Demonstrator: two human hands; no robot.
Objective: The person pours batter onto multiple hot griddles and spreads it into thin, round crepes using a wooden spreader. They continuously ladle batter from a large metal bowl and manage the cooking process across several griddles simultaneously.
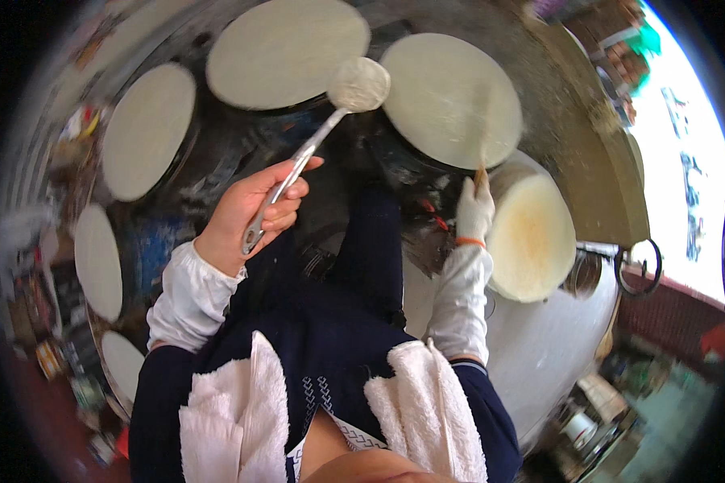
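Ladle point(318, 135) is gripped by bare L hand point(254, 205), approx. 10 o'clock; fingers wrapped snug round metal handle, no gap seen. Handle is slanted up toward 12, where the bowl, coated w/ pale batter, is seen btwn two sheets; whether either is touched can't be told.

Wooden-handled tool point(481, 176) is held by white-gloved R hand point(474, 208), btwn 2 & 3 o'clock; grip closed narrow on handle. Tool is pointed toward 12, its far end blurred & overlapping lower R part of 1 o'clock sheet point(439, 92); contact w/ batter can't be confirmed. Orange band point(470, 241) is worn at R wrist.

More pale round sheets are laid in an arc: 11 o'clock sheet point(286, 48), 10 o'clock sheet point(149, 133), 9 o'clock sheet point(98, 262) & 8 o'clock sheet point(122, 362), the last partly hidden by an arm.

At 3 o'clock, just beside R hand, flatbread point(532, 237) w/ lightly browned centre is seen; pale smooth surface point(532, 342) is seen below it, approx. 4.

White sleeve covers point(189, 298) are worn on both forearms, & white towel point(427, 402) is draped over shoulders, ends at 5 & 7.
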